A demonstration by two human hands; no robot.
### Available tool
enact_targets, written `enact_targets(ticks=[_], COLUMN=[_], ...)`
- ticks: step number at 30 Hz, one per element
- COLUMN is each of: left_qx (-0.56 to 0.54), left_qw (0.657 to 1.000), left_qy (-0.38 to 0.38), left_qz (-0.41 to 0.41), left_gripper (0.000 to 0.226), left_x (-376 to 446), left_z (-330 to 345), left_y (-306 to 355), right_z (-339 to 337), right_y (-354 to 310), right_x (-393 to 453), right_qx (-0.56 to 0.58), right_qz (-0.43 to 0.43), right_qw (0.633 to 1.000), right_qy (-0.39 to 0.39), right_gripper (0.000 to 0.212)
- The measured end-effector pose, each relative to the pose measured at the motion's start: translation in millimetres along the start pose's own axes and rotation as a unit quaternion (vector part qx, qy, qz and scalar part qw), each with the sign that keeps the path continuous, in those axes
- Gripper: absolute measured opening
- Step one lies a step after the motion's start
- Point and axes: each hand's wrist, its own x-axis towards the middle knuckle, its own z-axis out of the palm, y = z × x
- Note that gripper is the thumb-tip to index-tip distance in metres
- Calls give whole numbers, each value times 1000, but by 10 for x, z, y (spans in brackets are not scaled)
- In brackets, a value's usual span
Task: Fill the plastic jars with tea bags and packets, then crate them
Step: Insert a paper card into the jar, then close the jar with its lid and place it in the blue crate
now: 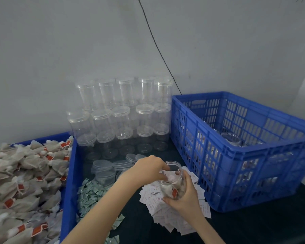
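Note:
My right hand (185, 196) grips a clear plastic jar (172, 180), tilted, with tea bags inside and its mouth open. The fingers of my left hand (148, 169) reach into the jar's mouth; I cannot tell whether they hold a white packet. Under the jar lies a heap of white packets (167, 215). To its left is a pile of green-grey packets (93, 196). A blue bin (70, 182) at the left is heaped with tea bags (23, 182) bearing red tags. The blue crate (218, 155) at the right holds several jars (231, 138).
Stacked empty lidded jars (123, 113) stand against the wall at the back. Loose clear lids (113, 164) and another open jar (105, 178) lie in front of them. A black cable (158, 50) runs down the wall. The tabletop (253, 226) is dark.

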Motion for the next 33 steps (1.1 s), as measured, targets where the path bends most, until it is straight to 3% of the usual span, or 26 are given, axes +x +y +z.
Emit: enact_targets(ticks=[5,14,16,18,21,25,31,33], left_qx=[2,-5,-33,-86,-201,-403,-516,-530], left_qw=[999,998,999,993,955,905,828,813], left_qy=[23,-53,-17,74,220,137,213,234], left_qz=[22,29,29,21,1,-25,-55,-63], left_gripper=[31,35,30,25,36,86,90,89], left_x=[0,-15,-33,-55,-73,-50,-14,-14], left_z=[-47,-1,-25,-60,-105,-61,-63,-97], left_y=[22,-49,-57,-73,-128,-133,-170,-190], right_z=[31,73,70,61,34,9,-75,-117], right_y=[3,-24,-44,-103,-274,-584,-969,-1120], right_x=[-18,6,22,65,195,418,617,695], right_qx=[8,-3,16,48,70,74,83,72], right_qz=[8,13,14,16,4,-18,-9,-12], right_qw=[1000,1000,1000,999,998,997,987,988], right_qy=[1,-26,-21,-12,-6,-23,-135,-138], right_gripper=[107,108,108,108,101,90,72,76])
